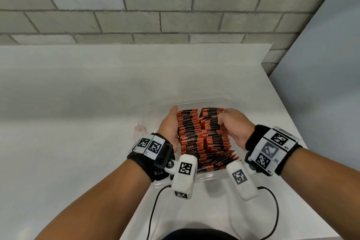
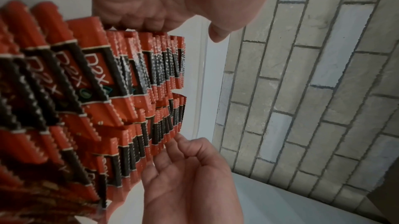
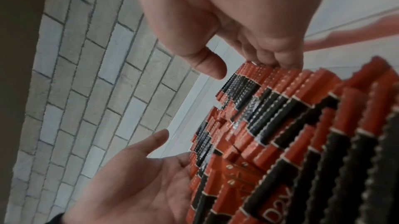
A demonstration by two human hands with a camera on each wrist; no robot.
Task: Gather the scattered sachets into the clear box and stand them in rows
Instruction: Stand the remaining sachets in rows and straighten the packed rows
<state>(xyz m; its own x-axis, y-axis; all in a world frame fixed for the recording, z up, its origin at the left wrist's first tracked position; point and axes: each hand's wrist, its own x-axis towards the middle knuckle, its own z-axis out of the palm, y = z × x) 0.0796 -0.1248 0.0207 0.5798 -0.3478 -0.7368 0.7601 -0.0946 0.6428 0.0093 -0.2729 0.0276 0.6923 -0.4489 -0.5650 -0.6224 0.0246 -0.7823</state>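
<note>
The clear box (image 1: 204,178) stands on the white counter, packed with orange-and-black sachets (image 1: 194,138) on edge in two rows. My left hand (image 1: 168,124) lies flat along the left row's outer side, palm against the sachets, thumb toward the far end. My right hand (image 1: 231,124) is on the right row, fingers bent with tips touching the sachet edges and thumb clear. In the right wrist view my right hand (image 3: 226,14) touches the sachets (image 3: 280,133) while my left hand (image 3: 134,185) shows an open palm. The left wrist view shows my left hand (image 2: 172,5), the sachets (image 2: 129,91) and my right hand (image 2: 190,176).
The white counter (image 1: 78,103) runs back to a grey brick wall (image 1: 155,6). A pale panel (image 1: 321,84) bounds the right side, with the counter's edge slanting beside it. A red latch (image 1: 139,128) sits on the box's left wall. Black cables (image 1: 153,210) trail near my body.
</note>
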